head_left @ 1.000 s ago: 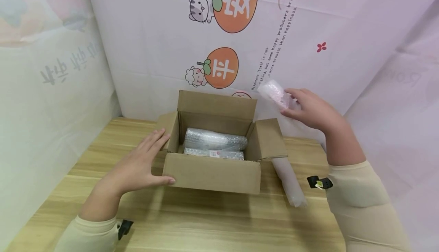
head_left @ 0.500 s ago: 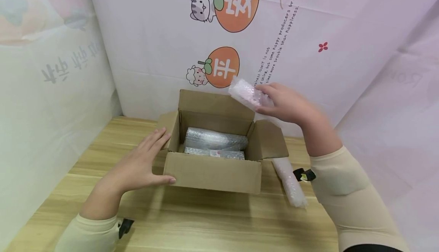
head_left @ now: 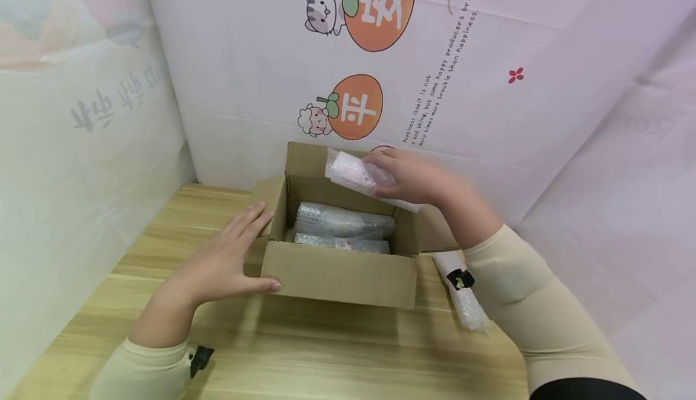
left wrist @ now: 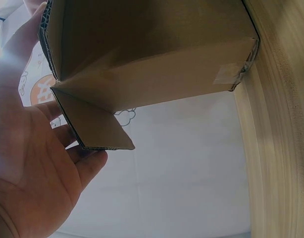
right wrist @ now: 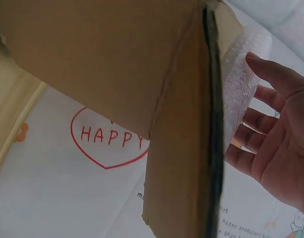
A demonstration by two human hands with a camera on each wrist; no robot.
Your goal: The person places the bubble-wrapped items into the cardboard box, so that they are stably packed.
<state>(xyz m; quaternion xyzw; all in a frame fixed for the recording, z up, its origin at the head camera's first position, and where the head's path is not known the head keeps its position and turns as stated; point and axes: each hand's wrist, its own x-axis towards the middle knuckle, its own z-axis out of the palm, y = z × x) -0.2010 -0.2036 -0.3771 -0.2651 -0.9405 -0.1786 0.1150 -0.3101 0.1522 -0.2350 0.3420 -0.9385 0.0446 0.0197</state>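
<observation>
An open cardboard box (head_left: 339, 273) stands on the table with its flaps spread. Two bubble-wrapped silvery rolls (head_left: 345, 222) lie inside it. My left hand (head_left: 220, 261) rests against the box's left side, thumb on the front flap, fingers extended along the left flap (left wrist: 90, 121). Above the back of the box, my right hand (head_left: 413, 176) grips a clear bubble-wrap roll (head_left: 353, 171) between thumb and fingers. In the right wrist view, box flaps partly hide that roll (right wrist: 241, 74).
Another bubble-wrap roll (head_left: 464, 306) lies on the wooden table (head_left: 304, 351) to the right of the box, partly under the right wrist strap. A white printed cloth (head_left: 244, 74) hangs behind the table, with further cloth at both sides.
My right hand has carried the bubble-wrap roll leftward and slightly down, from right of the box to above its back flap. My left hand has stayed at the box.
</observation>
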